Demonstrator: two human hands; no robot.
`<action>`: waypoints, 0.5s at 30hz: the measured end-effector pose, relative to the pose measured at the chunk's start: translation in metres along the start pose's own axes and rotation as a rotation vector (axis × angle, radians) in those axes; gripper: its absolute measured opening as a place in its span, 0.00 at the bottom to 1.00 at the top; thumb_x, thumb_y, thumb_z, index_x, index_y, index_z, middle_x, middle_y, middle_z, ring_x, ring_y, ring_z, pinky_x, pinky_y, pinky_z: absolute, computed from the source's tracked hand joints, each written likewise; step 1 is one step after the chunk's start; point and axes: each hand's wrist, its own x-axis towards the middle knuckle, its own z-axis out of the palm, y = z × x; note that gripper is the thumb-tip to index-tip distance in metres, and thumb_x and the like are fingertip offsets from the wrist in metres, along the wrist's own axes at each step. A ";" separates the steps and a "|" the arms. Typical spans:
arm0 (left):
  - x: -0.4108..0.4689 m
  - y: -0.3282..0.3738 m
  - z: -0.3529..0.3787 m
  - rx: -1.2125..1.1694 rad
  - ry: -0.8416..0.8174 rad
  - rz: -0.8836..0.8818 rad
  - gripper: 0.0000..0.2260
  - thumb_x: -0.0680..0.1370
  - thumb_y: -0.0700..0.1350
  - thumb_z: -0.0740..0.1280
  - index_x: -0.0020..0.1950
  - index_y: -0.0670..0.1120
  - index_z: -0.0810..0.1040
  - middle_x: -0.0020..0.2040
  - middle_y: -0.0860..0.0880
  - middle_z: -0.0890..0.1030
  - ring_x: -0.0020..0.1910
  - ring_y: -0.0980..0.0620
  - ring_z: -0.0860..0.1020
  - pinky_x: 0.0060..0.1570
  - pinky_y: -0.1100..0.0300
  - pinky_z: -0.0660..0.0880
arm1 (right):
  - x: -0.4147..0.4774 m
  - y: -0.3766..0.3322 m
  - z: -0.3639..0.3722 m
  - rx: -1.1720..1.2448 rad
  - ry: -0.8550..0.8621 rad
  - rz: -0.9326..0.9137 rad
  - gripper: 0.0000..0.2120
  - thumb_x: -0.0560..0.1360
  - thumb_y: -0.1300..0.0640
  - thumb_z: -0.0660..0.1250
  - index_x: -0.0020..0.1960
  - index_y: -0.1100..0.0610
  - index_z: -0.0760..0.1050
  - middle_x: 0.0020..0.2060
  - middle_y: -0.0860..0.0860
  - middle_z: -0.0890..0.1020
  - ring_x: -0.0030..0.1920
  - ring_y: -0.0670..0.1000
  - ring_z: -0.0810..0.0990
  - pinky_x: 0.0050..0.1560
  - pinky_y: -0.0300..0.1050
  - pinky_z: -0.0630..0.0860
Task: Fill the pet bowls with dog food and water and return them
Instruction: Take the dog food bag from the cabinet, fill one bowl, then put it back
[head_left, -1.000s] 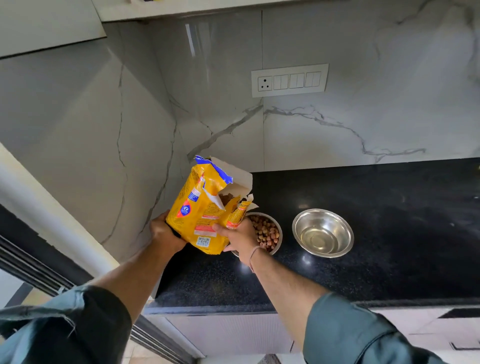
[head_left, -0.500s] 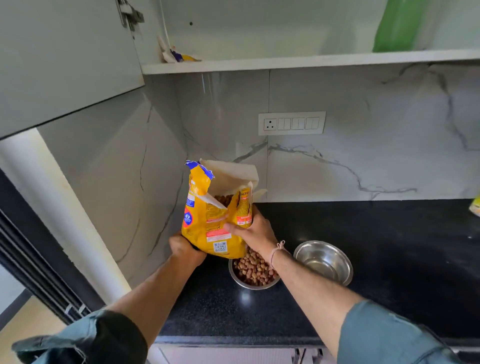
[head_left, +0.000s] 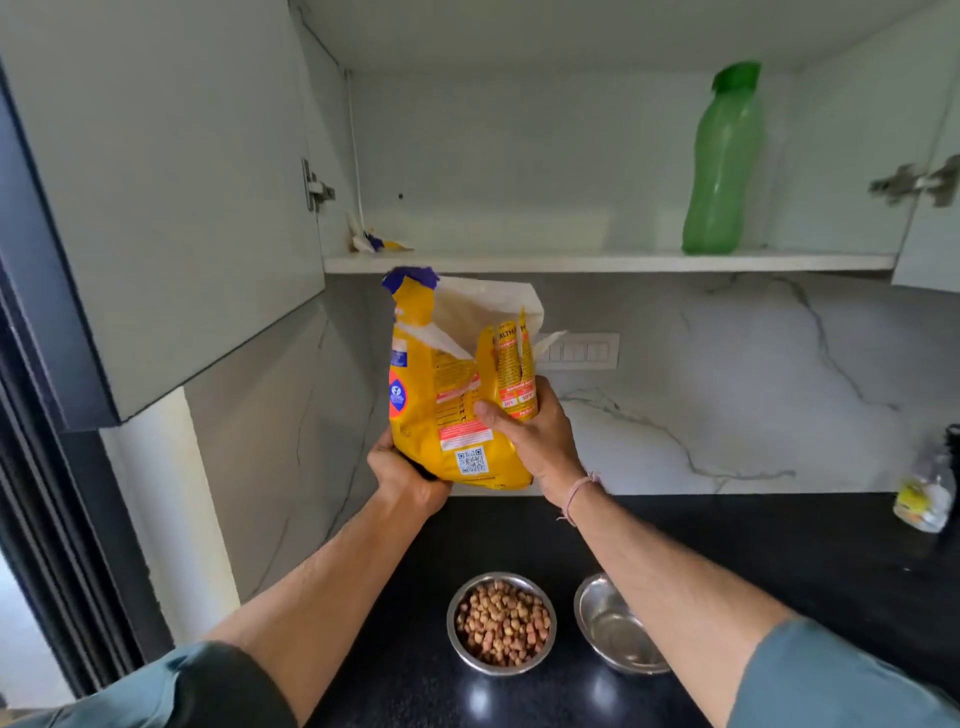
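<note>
Kibble bowl full; food bag seems bound for the shelf.
Left hand and right hand clamp it, fingers curled; next, stand it upright there.

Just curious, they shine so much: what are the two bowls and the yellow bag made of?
The kibble bowl and the other bowl look like polished steel: silvery, with mirror-like glints. The yellow bag seems to be glossy printed plastic film, white inside. It creases softly, though laminated paper is possible.
</note>
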 end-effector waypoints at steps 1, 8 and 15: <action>-0.003 0.001 0.010 -0.011 -0.038 0.013 0.26 0.81 0.57 0.52 0.66 0.46 0.81 0.61 0.37 0.83 0.61 0.33 0.81 0.64 0.33 0.73 | 0.004 -0.010 -0.002 0.016 0.020 -0.009 0.23 0.67 0.47 0.81 0.58 0.45 0.76 0.52 0.46 0.86 0.50 0.48 0.86 0.53 0.49 0.83; -0.018 0.022 0.080 -0.009 -0.237 0.029 0.27 0.82 0.62 0.53 0.67 0.48 0.81 0.60 0.39 0.84 0.58 0.34 0.83 0.62 0.36 0.76 | 0.034 -0.080 -0.019 0.087 0.158 -0.096 0.23 0.67 0.48 0.82 0.58 0.51 0.80 0.50 0.48 0.88 0.49 0.51 0.87 0.54 0.56 0.84; -0.025 0.038 0.147 0.020 -0.222 0.050 0.20 0.82 0.60 0.59 0.61 0.49 0.82 0.52 0.39 0.87 0.55 0.37 0.83 0.61 0.38 0.77 | 0.065 -0.138 -0.036 0.111 0.342 -0.149 0.15 0.68 0.52 0.82 0.52 0.50 0.83 0.46 0.47 0.88 0.47 0.50 0.87 0.54 0.55 0.84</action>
